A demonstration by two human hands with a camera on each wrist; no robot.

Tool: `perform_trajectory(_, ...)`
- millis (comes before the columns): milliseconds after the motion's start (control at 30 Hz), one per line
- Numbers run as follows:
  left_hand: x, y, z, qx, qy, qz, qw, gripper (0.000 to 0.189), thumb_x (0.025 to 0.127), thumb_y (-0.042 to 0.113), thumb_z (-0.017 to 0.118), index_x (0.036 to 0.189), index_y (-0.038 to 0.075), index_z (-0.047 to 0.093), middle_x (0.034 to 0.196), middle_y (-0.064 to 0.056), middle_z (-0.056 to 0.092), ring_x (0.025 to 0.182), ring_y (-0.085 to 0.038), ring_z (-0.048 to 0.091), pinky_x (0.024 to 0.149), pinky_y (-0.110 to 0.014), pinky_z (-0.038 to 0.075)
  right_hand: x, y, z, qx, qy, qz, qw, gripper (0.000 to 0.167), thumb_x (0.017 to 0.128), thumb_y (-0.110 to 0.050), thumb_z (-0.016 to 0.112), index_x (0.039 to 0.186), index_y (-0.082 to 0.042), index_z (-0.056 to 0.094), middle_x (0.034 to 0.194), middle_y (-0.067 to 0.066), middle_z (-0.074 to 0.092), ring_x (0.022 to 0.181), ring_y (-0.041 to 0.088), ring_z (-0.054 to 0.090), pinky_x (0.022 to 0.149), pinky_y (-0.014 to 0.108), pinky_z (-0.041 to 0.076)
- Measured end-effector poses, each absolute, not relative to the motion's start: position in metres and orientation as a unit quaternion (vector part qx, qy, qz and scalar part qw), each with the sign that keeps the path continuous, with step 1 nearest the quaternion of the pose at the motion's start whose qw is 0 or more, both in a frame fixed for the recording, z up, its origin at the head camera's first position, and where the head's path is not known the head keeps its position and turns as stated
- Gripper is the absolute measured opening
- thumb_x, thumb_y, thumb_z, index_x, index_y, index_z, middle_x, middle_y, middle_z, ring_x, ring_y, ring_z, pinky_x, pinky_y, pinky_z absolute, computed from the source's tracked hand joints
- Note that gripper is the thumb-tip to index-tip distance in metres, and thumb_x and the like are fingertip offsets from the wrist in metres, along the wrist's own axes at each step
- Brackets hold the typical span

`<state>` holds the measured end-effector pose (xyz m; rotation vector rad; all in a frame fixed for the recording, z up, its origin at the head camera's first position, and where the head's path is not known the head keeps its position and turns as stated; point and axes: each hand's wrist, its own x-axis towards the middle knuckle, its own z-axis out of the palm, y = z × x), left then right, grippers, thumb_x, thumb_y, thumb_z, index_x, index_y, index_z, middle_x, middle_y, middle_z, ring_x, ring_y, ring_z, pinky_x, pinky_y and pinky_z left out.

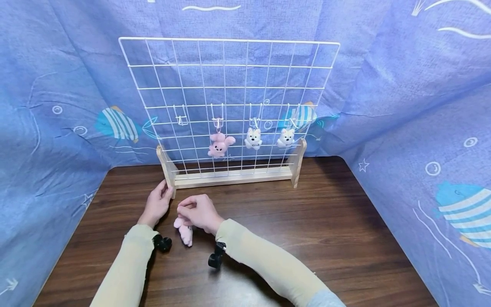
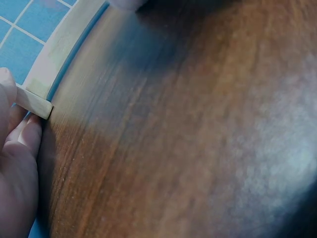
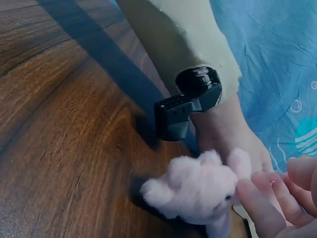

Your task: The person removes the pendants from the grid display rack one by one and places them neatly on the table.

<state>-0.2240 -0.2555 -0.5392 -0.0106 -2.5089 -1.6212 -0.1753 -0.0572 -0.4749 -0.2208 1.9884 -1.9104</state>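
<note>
My left hand grips the left wooden foot of a white wire grid rack, low near the table. In the left wrist view its fingers lie on both sides of the pale wooden foot end. Just to the right, my right hand has thumb and forefinger brought together above a small pink plush toy. The right wrist view shows the fluffy plush close over the wood, its upper end at the fingertips. Whatever fitting the fingers pinch there is hidden.
On the grid hang a pink plush bunny and two white plush animals, one in the middle and one at the right. A further hook is at the left. Blue patterned cloth encloses the brown table.
</note>
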Motion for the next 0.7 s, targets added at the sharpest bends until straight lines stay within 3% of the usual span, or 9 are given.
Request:
perform_trajectory(233, -0.222, -0.256, -0.538, 0.0, -0.845, -0.53, 0.076, 0.051, 0.114, 0.015, 0.045, 0.16, -0.004, 0.036, 0.155, -0.031, 0.048, 0.141, -0.039, 0.049, 0.093, 0.003, 0.035, -0.176, -0.058, -0.482, -0.077, 0.712, -0.669, 0.201, 0.017, 0.096, 0.001, 0.073, 0.111, 0.008, 0.076, 0.09, 0.013, 0.079, 0.089, 0.035, 0.078, 0.07, 0.035, 0.066)
perform_trajectory(700, -0.223, -0.255, -0.539, 0.01, -0.842, -0.534, 0.075, 0.051, 0.114, 0.014, 0.046, 0.161, -0.004, 0.036, 0.155, -0.03, 0.048, 0.142, -0.038, 0.048, 0.097, 0.001, 0.036, -0.196, -0.047, -0.497, -0.059, 0.714, -0.672, 0.187, 0.018, 0.097, 0.004, 0.071, 0.113, 0.011, 0.073, 0.092, 0.016, 0.078, 0.084, 0.027, 0.078, 0.07, 0.032, 0.066)
